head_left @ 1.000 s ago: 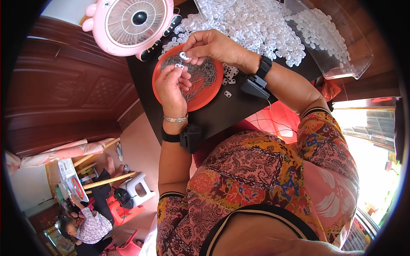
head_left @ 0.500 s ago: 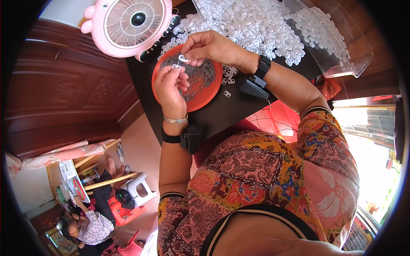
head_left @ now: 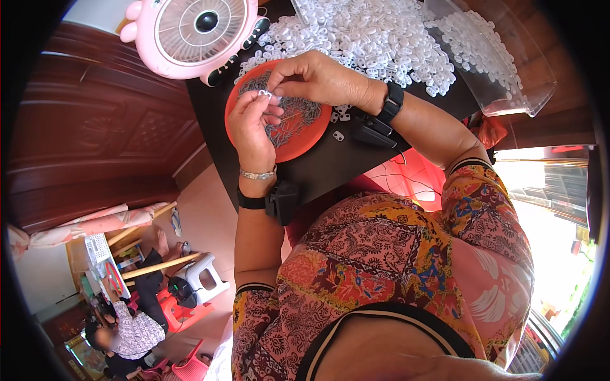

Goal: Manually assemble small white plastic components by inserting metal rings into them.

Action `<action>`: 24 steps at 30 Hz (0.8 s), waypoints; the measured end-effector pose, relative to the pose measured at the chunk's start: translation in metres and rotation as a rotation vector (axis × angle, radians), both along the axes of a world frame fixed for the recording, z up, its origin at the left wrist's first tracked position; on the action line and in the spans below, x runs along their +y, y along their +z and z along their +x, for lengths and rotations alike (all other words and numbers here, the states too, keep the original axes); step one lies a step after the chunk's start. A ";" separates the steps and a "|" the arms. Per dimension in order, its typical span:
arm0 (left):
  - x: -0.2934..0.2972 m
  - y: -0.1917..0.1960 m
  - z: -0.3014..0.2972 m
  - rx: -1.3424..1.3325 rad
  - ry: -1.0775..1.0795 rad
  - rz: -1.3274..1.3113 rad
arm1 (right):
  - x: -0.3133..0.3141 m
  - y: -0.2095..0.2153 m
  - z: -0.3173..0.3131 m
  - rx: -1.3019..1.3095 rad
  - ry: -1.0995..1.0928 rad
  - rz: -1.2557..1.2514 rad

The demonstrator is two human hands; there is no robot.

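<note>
Over the orange bowl (head_left: 304, 147), my left hand (head_left: 253, 124) pinches a small white plastic piece (head_left: 265, 93) between thumb and fingertips. My right hand (head_left: 314, 77) comes in from the right, thumb and forefinger closed at that same spot. Its fingertips meet the white plastic there, and they partly hide what they grip. Many thin grey pins or screws (head_left: 305, 111) lie in the bowl under both hands; their exact kind is too small to tell.
A big heap of white two-holed plastic pieces (head_left: 375, 44) covers the far side of the dark table (head_left: 318, 181). More fill a clear tray (head_left: 530, 108) at far right. A pink fan (head_left: 152, 57) stands far left. Another person (head_left: 136, 330) sits at lower left.
My right hand has brought its white plastic piece down against the one in my left hand. Before, the two pieces were slightly apart. My left hand has hardly moved.
</note>
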State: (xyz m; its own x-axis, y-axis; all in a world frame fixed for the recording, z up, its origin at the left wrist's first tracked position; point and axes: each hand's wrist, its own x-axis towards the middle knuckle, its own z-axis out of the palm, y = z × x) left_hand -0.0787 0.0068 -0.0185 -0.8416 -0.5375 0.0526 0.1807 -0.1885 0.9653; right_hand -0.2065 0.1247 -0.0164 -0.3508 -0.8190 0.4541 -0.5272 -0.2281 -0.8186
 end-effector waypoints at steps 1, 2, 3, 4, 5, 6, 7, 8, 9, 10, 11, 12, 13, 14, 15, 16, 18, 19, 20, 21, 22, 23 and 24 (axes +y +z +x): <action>0.000 0.000 0.000 -0.017 -0.034 0.007 | 0.000 -0.001 0.000 -0.009 0.010 -0.003; -0.001 0.000 0.001 -0.021 -0.034 0.009 | -0.001 -0.001 0.000 -0.012 0.011 -0.001; -0.002 0.001 0.000 -0.004 -0.055 0.028 | -0.002 -0.002 0.000 -0.027 0.002 0.011; -0.003 0.001 0.000 0.014 -0.076 0.046 | -0.002 -0.002 0.000 -0.039 -0.008 0.022; -0.005 0.000 0.001 0.013 -0.075 0.048 | -0.002 -0.001 0.000 -0.017 -0.046 0.023; -0.008 0.000 0.002 0.044 -0.029 0.050 | -0.001 0.000 0.000 -0.018 -0.044 0.024; -0.010 -0.001 0.003 0.076 0.017 0.053 | 0.001 0.001 0.000 0.119 -0.054 0.107; -0.011 0.001 0.003 0.083 0.067 0.075 | 0.003 0.001 0.000 0.257 -0.062 0.190; -0.013 0.000 0.003 0.084 0.070 0.077 | 0.003 -0.001 0.001 0.257 -0.060 0.191; -0.016 0.000 0.003 0.074 0.097 0.124 | 0.003 -0.004 0.003 0.441 -0.020 0.215; -0.018 0.000 0.003 0.065 0.125 0.172 | 0.003 -0.005 0.006 0.624 0.021 0.238; -0.020 -0.001 0.003 0.055 0.116 0.197 | 0.003 -0.005 0.010 0.701 0.022 0.301; -0.021 -0.002 0.003 0.057 0.119 0.198 | 0.001 -0.007 0.012 0.703 0.024 0.300; -0.021 -0.003 0.003 0.040 0.098 0.210 | -0.001 -0.010 0.014 0.756 -0.002 0.289; -0.022 -0.003 0.003 0.024 0.078 0.223 | -0.003 -0.013 0.016 0.808 -0.029 0.276; -0.022 -0.003 0.004 0.026 0.082 0.223 | -0.004 -0.014 0.017 0.810 -0.025 0.275; -0.020 -0.002 0.003 0.013 0.073 0.241 | -0.006 -0.015 0.020 0.923 -0.047 0.263; -0.020 -0.001 0.004 0.015 0.078 0.241 | -0.006 -0.013 0.022 0.926 -0.042 0.261; -0.020 -0.001 0.004 0.012 0.080 0.241 | -0.006 -0.012 0.022 0.929 -0.042 0.246; -0.020 0.000 0.005 0.010 0.081 0.242 | -0.007 -0.011 0.023 0.932 -0.043 0.232; -0.019 0.001 0.005 0.012 0.082 0.242 | -0.007 -0.011 0.022 0.934 -0.042 0.231; -0.017 0.001 0.004 0.009 0.088 0.235 | -0.008 -0.013 0.021 0.923 -0.051 0.220; -0.016 0.002 0.004 0.006 0.094 0.227 | -0.008 -0.015 0.020 0.912 -0.059 0.208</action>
